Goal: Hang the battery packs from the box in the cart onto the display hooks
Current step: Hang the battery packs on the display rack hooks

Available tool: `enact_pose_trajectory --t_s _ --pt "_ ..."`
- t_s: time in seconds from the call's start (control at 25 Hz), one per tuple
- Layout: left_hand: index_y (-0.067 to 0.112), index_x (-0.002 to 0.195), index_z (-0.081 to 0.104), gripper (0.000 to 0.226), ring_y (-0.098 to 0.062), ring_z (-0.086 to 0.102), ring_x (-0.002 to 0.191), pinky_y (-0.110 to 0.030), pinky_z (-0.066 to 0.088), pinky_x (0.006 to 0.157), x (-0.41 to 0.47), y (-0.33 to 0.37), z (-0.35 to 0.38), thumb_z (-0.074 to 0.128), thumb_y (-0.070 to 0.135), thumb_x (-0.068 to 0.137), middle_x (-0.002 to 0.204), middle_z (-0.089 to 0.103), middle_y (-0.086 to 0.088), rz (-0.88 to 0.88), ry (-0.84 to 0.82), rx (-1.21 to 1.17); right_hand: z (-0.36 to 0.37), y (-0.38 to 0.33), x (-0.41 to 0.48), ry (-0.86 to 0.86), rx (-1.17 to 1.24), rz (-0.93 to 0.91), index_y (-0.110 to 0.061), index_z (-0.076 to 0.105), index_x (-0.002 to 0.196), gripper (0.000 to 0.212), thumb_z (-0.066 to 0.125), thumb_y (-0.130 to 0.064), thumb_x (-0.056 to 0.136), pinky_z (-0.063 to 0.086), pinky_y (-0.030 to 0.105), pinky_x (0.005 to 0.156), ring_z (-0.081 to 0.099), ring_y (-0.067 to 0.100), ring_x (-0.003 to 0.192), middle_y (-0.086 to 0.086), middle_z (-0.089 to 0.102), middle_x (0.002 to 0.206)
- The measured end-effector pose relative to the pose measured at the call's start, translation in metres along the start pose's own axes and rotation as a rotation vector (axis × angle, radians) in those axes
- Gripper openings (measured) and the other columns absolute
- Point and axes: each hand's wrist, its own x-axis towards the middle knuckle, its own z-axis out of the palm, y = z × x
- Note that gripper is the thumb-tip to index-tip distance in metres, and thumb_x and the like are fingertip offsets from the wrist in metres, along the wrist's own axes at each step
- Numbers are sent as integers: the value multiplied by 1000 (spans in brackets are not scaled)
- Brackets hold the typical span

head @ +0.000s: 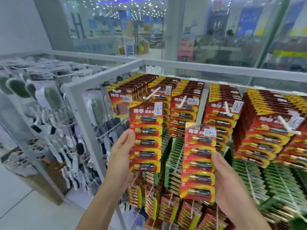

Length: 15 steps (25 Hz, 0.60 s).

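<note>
**Two battery strips in hand, hooks just ahead**

The left hand (122, 151) grips the first battery pack (146, 138) by its left edge, thumb on the front, and holds it upright before the upper left of the display. The right hand (230, 180) pinches the second battery pack (199, 163) by its right edge, lower and nearer the middle. Each is a long red-and-yellow card with five cells in clear blisters, one above another. Neither hangs yet. White display hooks (184, 100) jut from the rows of hung packs (221, 117), and the nearest hook (152, 94) sits just above the first pack's top. Green packs (179, 156) fill the tier below. The cart and box are out of view.

The card looks thin and likely to bend along its length, while the cells give it some weight, so a strip held low may droop at the top. The blisters probably feel slick, so the bare card edge is the safer hold. The hanging hole cannot be made out. It should be near the top edge, so a grip closer to that end would steady the card for threading.
</note>
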Motion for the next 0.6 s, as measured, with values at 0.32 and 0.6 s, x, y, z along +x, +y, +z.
enact_pose_trajectory --t_s 0.32,0.6 --pt "17 126 70 39 -37 74 103 -49 61 82 25 13 -4 53 41 100 118 75 -16 37 -21 -45 6 7 -3 71 51 -28 -25 58 139 42 51 -38 99 54 52 85 75 32 104 8 75 122" --pt "20 119 73 34 -39 75 95 -57 59 84 27 16 -10 53 41 101 113 77 -16 48 -20 -8 0 21 3 126 93 11 -26 45 152 63 63 -42 93 56 62 93 67 38 120 9 65 139"
